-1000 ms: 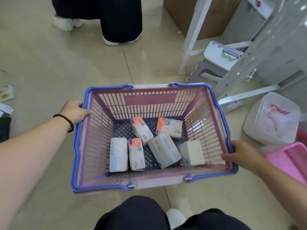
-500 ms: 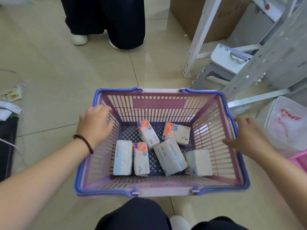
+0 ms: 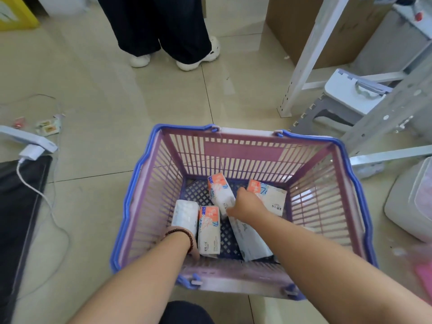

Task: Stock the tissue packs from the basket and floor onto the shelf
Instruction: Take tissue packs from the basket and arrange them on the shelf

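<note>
In the basket (image 3: 243,146), on its blue lattice floor: tissue packs, at least five showing. One white pack (image 3: 185,213) at 9 o'clock of the floor; an orange-topped pack (image 3: 209,230) just beside it; a second orange-topped pack (image 3: 219,195) tilted at 12 o'clock; a third (image 3: 271,197) at 1 o'clock; a long white pack (image 3: 251,239) lying partly under the right forearm.

Right hand (image 3: 245,205): reaching down among the far packs, fingers curled toward the tilted one; whether it grips yet, cannot tell. Left hand (image 3: 184,242): low at 8 o'clock against the white pack, wrist wearing a bead bracelet (image 3: 180,232); fingers hidden, grip unknown.

Surroundings: white shelf frame (image 3: 306,57) at 1 o'clock, folded step stool (image 3: 346,94) beneath it, a bystander's legs (image 3: 163,26) at 11 o'clock, a loose cable (image 3: 46,199) at 9 o'clock.

Risks, as judged: soft wrappers may slip from a shallow pinch; lifting two packs together may drop one; the rising arms may snag the basket rim and tip it.
</note>
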